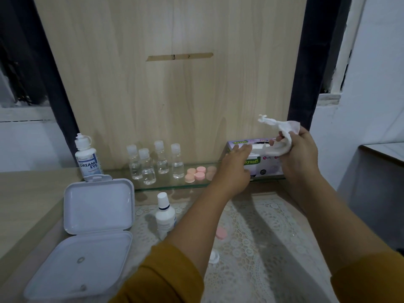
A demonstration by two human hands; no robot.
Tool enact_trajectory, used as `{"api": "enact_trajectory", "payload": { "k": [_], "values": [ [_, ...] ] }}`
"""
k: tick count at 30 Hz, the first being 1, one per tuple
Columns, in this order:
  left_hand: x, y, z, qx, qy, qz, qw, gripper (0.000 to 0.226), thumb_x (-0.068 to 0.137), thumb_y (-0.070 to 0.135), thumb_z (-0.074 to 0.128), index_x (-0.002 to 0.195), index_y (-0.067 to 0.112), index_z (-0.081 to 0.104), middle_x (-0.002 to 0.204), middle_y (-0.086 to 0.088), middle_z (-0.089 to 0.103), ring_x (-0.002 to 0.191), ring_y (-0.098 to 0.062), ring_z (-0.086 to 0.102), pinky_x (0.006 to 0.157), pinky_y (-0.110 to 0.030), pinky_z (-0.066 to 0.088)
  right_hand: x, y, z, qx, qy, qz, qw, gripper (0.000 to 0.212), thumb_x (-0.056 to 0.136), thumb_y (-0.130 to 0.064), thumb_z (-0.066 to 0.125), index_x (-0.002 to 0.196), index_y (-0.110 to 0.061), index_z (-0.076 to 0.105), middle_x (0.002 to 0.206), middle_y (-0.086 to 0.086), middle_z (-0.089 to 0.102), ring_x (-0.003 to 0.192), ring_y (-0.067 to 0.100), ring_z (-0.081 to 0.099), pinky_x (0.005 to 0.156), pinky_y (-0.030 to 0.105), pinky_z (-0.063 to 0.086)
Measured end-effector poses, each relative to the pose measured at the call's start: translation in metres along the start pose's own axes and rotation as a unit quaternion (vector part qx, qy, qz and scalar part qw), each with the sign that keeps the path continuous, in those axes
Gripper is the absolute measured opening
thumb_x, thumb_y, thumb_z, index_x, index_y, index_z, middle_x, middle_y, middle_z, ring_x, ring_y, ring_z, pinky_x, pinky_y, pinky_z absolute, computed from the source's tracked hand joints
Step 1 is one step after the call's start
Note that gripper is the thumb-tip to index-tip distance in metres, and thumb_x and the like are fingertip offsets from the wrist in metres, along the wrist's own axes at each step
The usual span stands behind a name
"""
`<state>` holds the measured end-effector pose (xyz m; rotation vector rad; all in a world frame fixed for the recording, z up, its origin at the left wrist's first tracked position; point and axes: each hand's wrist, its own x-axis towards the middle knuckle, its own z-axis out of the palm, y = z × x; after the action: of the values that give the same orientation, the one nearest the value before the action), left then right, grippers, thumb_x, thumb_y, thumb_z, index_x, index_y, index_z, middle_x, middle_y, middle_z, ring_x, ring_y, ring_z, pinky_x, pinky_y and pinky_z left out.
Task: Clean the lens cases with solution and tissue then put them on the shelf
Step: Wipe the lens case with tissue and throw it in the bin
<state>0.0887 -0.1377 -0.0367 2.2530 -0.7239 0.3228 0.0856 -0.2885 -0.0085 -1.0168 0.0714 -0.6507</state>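
My right hand grips a crumpled white tissue just above the tissue box on the glass shelf. My left hand lies flat against the front left of that box, fingers straight. Pink lens case caps sit on the shelf left of my left hand. One pink cap and a white lens case piece lie on the lace mat below, partly hidden by my left arm. A white solution bottle stands on the mat.
Several small clear bottles and a "Dream Eye" solution bottle stand on the shelf's left. An open white plastic box sits at the front left. A wooden panel backs the shelf; a wall is at right.
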Motion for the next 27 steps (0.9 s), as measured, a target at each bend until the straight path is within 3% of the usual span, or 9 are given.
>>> {"api": "enact_trajectory", "payload": {
  "k": [2,5,10,14,18,20,22,25,27],
  "values": [
    [-0.007,0.006,-0.005,-0.043,0.028,0.021,0.999,0.065,0.089,0.003,0.056,0.147,0.015,0.030,0.154,0.000,0.026,0.143,-0.009,0.015,0.110,-0.014,0.010,-0.011,0.006,-0.007,-0.012,-0.031,0.015,0.999,0.038,0.089,0.004,0.049,0.127,0.001,0.051,0.097,0.019,0.064,0.076,0.018,0.063,0.064,0.028,0.056],
    [-0.029,0.017,-0.012,-0.213,0.077,0.014,0.974,0.052,0.089,0.009,0.063,0.138,0.014,0.046,0.128,0.017,0.048,0.115,0.016,0.038,0.092,0.003,0.025,-0.036,0.017,-0.015,-0.007,-0.105,0.027,0.994,0.031,0.091,0.005,0.046,0.121,0.004,0.052,0.108,0.023,0.064,0.088,0.027,0.066,0.074,0.038,0.054],
    [-0.070,0.009,-0.017,-0.385,0.095,-0.059,0.916,0.017,0.088,0.010,0.065,0.104,0.014,0.063,0.101,-0.003,0.066,0.090,-0.005,0.062,0.078,-0.016,0.050,-0.096,0.035,-0.019,-0.022,-0.179,0.069,0.981,0.011,0.092,-0.004,0.052,0.097,-0.004,0.061,0.083,0.008,0.072,0.074,0.018,0.067,0.065,0.028,0.056],
    [-0.113,-0.010,-0.018,-0.357,0.115,-0.115,0.920,0.008,0.085,0.008,0.066,0.084,0.015,0.062,0.084,-0.004,0.066,0.078,-0.012,0.063,0.066,-0.025,0.053,-0.135,0.050,-0.021,-0.072,-0.205,0.092,0.972,0.007,0.083,-0.002,0.063,0.089,-0.002,0.063,0.077,0.008,0.069,0.067,0.016,0.065,0.059,0.027,0.054],
    [-0.145,-0.029,-0.023,-0.376,0.182,-0.165,0.893,0.011,0.088,0.001,0.060,0.091,0.012,0.060,0.089,-0.006,0.067,0.075,-0.013,0.066,0.057,-0.026,0.054,-0.159,0.066,-0.022,-0.127,-0.195,0.088,0.969,0.011,0.084,0.007,0.062,0.083,-0.004,0.063,0.065,0.007,0.064,0.055,0.014,0.057,0.052,0.025,0.049],
    [-0.157,-0.037,-0.028,-0.404,0.207,-0.162,0.876,0.020,0.091,-0.004,0.052,0.090,0.013,0.062,0.084,0.002,0.069,0.072,-0.009,0.067,0.058,-0.024,0.054,-0.166,0.073,-0.024,-0.154,-0.187,0.074,0.967,0.010,0.085,0.005,0.062,0.083,-0.005,0.064,0.064,0.006,0.062,0.053,0.013,0.055,0.051,0.024,0.046],
    [-0.168,-0.045,-0.033,-0.435,0.219,-0.168,0.857,0.026,0.090,-0.010,0.047,0.090,0.010,0.065,0.083,-0.001,0.069,0.075,-0.013,0.067,0.064,-0.025,0.054,-0.172,0.078,-0.029,-0.194,-0.188,0.064,0.961,0.011,0.086,0.001,0.062,0.081,-0.008,0.065,0.069,0.005,0.065,0.058,0.010,0.058,0.055,0.020,0.046],
    [-0.179,-0.053,-0.033,-0.415,0.226,-0.182,0.862,0.021,0.082,-0.011,0.058,0.089,0.007,0.063,0.085,-0.009,0.067,0.075,-0.016,0.066,0.068,-0.027,0.053,-0.178,0.084,-0.035,-0.256,-0.214,0.062,0.941,0.014,0.085,-0.008,0.066,0.076,-0.018,0.068,0.076,0.006,0.068,0.072,0.017,0.064,0.068,0.030,0.051],
    [-0.181,-0.055,-0.030,-0.360,0.235,-0.189,0.883,0.018,0.076,-0.006,0.070,0.077,0.009,0.059,0.074,-0.002,0.063,0.065,-0.009,0.061,0.060,-0.019,0.050,-0.180,0.085,-0.038,-0.322,-0.227,0.058,0.917,0.012,0.082,-0.015,0.071,0.072,-0.022,0.068,0.078,0.004,0.067,0.070,0.013,0.059,0.064,0.025,0.050]
  ]
}}
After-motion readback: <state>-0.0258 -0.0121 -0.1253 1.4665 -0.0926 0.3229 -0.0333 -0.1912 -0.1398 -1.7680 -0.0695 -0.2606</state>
